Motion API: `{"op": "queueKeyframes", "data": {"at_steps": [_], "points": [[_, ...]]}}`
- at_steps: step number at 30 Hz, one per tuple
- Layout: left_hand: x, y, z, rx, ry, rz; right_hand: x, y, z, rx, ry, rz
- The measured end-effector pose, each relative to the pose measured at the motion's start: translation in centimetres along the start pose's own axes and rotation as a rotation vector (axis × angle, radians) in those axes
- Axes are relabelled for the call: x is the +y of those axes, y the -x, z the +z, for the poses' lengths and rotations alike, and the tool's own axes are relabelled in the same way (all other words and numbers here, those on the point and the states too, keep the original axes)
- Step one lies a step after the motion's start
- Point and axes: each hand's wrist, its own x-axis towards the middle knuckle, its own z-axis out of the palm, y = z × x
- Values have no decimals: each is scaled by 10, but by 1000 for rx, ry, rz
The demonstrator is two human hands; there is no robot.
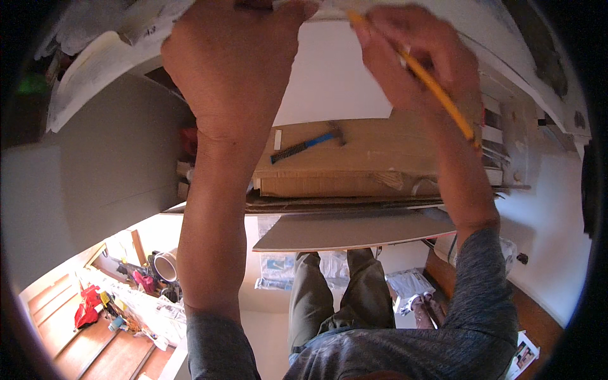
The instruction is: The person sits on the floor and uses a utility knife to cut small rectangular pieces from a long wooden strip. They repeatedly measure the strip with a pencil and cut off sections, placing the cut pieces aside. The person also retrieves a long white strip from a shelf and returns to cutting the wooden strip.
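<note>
My right hand [424, 54] is closed around a yellow pencil [437, 90]. One end of the pencil points up at the pale edge along the top of the view, and the other slants down past my wrist. My left hand [237, 57] is raised beside it with the back of the hand showing. Its fingers are curled at the top edge, the thumb close to a thin pale piece [326, 9]; what it grips is hidden. Below and between my arms, a hammer [307, 145] with a blue and black handle lies on a cardboard box [373, 152].
A white panel [335, 76] stands behind the box. In front, a grey board [354, 229] juts out above my legs. Grey wall surface [95, 177] fills the left. Red cloth [87, 307] and clutter lie low left; another person's limbs [427, 310] show low right.
</note>
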Motion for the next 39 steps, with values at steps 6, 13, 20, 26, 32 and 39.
{"op": "queueKeyframes", "data": {"at_steps": [6,13,20,26,32,39], "points": [[-14,7,-8,-91,282,111,-69,61,-90,-264,-165,521],[9,8,-43,-321,68,51,6,153,-304,539,-102,1429],[10,20,-17,-243,0,62,110,119,-442,752,-53,1381],[23,28,-31,-281,-321,254,167,80,-482,1143,-210,1288],[89,134,-114,-419,-98,-34,198,78,-527,1009,-258,1323],[173,217,-193,-452,-27,22,219,93,-567,969,-386,1369]]}}
